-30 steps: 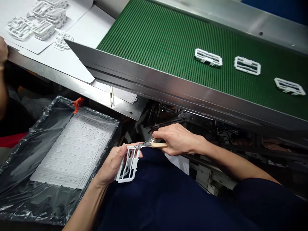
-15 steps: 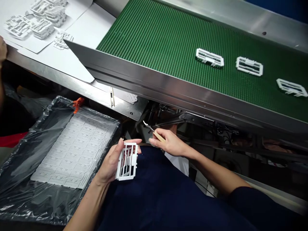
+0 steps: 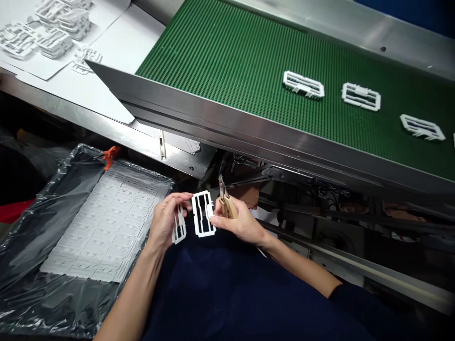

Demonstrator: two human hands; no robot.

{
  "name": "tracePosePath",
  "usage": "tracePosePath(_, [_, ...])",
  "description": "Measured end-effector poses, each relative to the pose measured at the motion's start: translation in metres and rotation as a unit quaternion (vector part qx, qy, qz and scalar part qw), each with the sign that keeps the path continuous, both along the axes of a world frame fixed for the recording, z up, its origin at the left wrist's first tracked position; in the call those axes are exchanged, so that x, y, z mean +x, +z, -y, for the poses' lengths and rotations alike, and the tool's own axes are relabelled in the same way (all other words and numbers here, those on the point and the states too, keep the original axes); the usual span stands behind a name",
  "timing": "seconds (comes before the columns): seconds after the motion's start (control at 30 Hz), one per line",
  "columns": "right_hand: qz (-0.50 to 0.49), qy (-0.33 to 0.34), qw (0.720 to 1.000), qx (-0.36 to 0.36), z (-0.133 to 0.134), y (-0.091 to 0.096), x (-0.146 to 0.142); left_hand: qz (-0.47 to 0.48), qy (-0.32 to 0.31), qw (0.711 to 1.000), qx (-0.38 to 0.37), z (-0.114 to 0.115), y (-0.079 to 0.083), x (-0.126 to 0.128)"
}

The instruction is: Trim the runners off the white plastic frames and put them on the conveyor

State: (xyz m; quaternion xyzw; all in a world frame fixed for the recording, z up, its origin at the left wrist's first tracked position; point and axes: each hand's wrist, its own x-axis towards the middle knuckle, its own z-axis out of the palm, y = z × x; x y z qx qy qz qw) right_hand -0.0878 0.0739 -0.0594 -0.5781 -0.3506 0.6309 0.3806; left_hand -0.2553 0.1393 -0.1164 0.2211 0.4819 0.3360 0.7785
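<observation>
My left hand point(image 3: 166, 218) is closed on a white slotted plastic frame point(image 3: 180, 232), tilted nearly edge-on to me. In my right hand point(image 3: 240, 220) a pair of cutting nippers point(image 3: 225, 196) with beige handles sits in the palm, jaws pointing up. Thumb and fingers of that hand also pinch a second white plastic frame point(image 3: 196, 215) by its right edge, its open slots facing me. The two frames are side by side in front of the dark blue clothing, a small gap between them.
A green conveyor belt point(image 3: 227, 52) with a metal side rail point(image 3: 220, 109) carries several white frames point(image 3: 361, 96). Piled frames point(image 3: 53, 42) lie on the table at left. Below, a plastic-lined bin point(image 3: 21, 303) holds flat white sheets of parts point(image 3: 95, 227). An orange clamp point(image 3: 111, 155) grips its rim.
My right hand has come left to the frames and now pinches one, nippers turned upright. The frames, previously together in my left hand, are apart. The view has shifted slightly.
</observation>
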Motion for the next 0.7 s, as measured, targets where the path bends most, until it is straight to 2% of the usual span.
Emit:
tracePosePath(0.07, [-0.032,-0.001,0.999,-0.001,-0.001,0.000,0.005,-0.018,-0.096,0.994,-0.052,0.001,-0.003,-0.002])
tracePosePath(0.13, [-0.049,0.003,0.999,-0.006,-0.002,0.000,0.007,-0.007,-0.147,0.985,-0.090,0.002,0.001,0.000])
tracePosePath(0.23, [-0.071,0.006,0.997,-0.005,-0.004,-0.001,0.004,0.077,-0.105,0.984,-0.125,0.000,0.013,0.005])
tracePosePath(0.4, [-0.095,0.012,0.995,0.001,-0.006,-0.003,-0.003,0.204,-0.061,0.957,-0.196,-0.007,0.024,0.009])
tracePosePath(0.7, [-0.124,0.026,0.992,0.000,-0.005,-0.005,-0.007,0.206,-0.008,0.954,-0.218,-0.010,0.022,0.008])
